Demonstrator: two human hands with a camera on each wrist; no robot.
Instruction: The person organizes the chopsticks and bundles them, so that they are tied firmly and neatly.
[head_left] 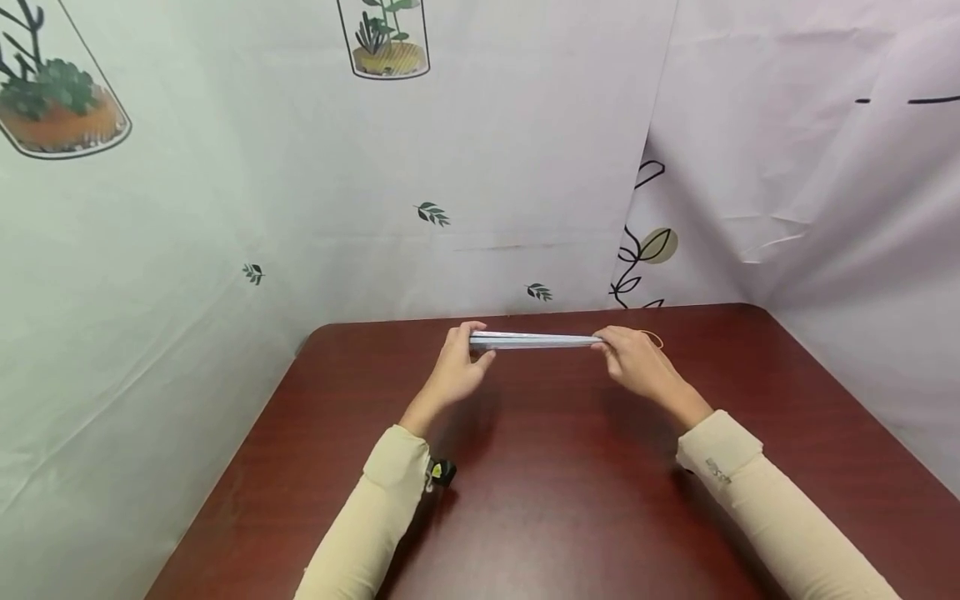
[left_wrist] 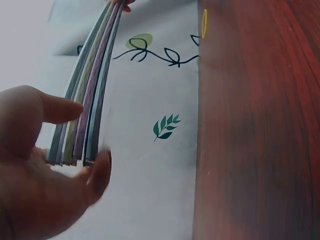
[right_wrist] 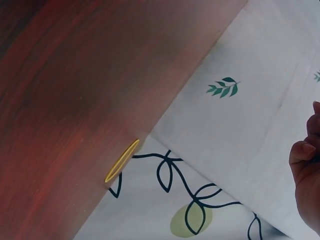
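Note:
A flat stack of thin strips or sheets (head_left: 536,341) is held up level above the far part of the table, seen edge-on. In the left wrist view its layers (left_wrist: 93,75) show grey, yellowish, purple and blue edges; whether they are cards or booklets I cannot tell. My left hand (head_left: 461,367) grips the left end, fingers above and thumb below. At the right end my right hand (head_left: 633,358) pinches the stack between thumb and fingers. Only part of the right hand (right_wrist: 307,175) enters the right wrist view, at its right edge.
A yellow rubber band (right_wrist: 122,161) lies on the dark red wooden table (head_left: 525,500) near its back edge, behind my right hand. Pale cloth walls (head_left: 487,150) with printed plants stand behind and beside the table. A small black device (head_left: 443,472) sits at my left wrist.

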